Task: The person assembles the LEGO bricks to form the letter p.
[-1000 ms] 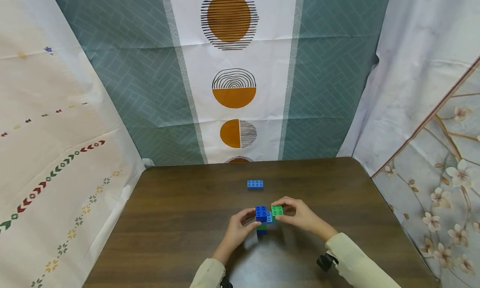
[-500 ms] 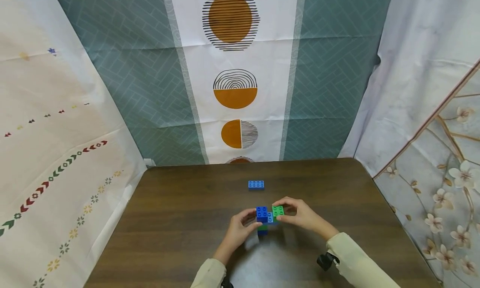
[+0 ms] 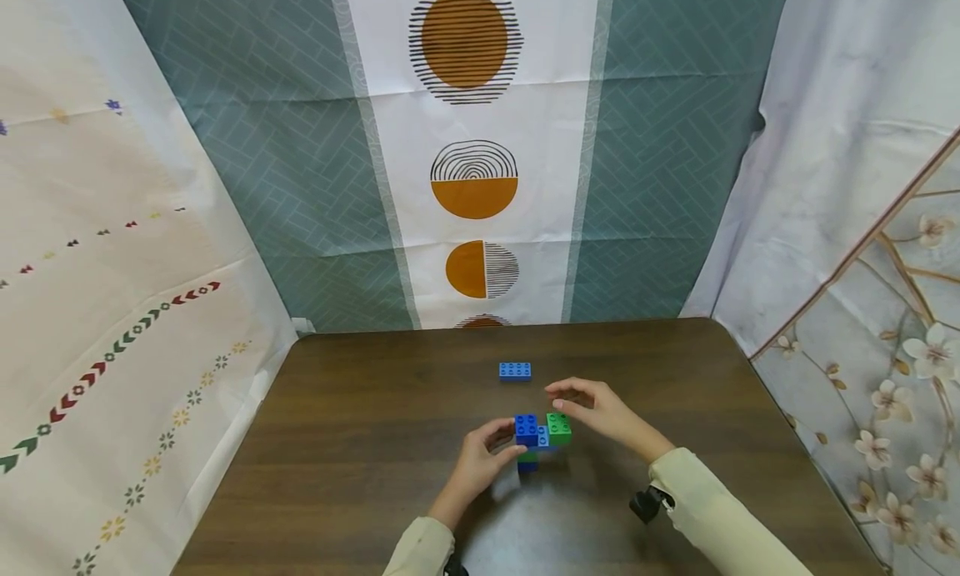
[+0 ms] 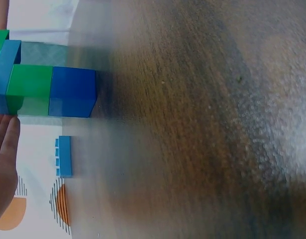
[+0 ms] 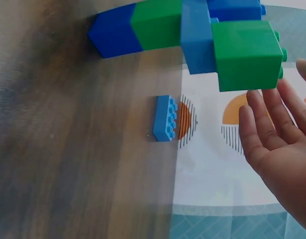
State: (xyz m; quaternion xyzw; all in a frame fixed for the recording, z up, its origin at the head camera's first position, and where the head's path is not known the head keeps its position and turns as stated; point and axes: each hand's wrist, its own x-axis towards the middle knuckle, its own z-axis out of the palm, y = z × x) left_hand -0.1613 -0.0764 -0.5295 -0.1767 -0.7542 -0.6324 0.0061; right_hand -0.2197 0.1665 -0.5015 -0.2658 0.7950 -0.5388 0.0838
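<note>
A small stack of toy building bricks stands upright on the table. At its foot is a dark blue brick (image 4: 73, 92) under a green brick (image 4: 31, 89). A longer light blue brick (image 5: 197, 37) lies across these. On top sit a square dark blue brick (image 3: 526, 430) at the left and a square green brick (image 5: 247, 55) at the right. My left hand (image 3: 480, 462) holds the upper dark blue brick between thumb and fingers. Just behind the upper green brick, my right hand (image 3: 596, 411) has relaxed fingers and holds nothing.
Farther back on the brown table (image 3: 375, 418) lies a loose light blue brick (image 3: 515, 372), studs up. Patterned cloths hang behind the table and on both sides. A black wrist camera (image 3: 649, 503) sits at the right sleeve.
My right hand has let go of the upper green brick and moved slightly up and back. That brick stays on the light blue one. My left hand keeps its hold.
</note>
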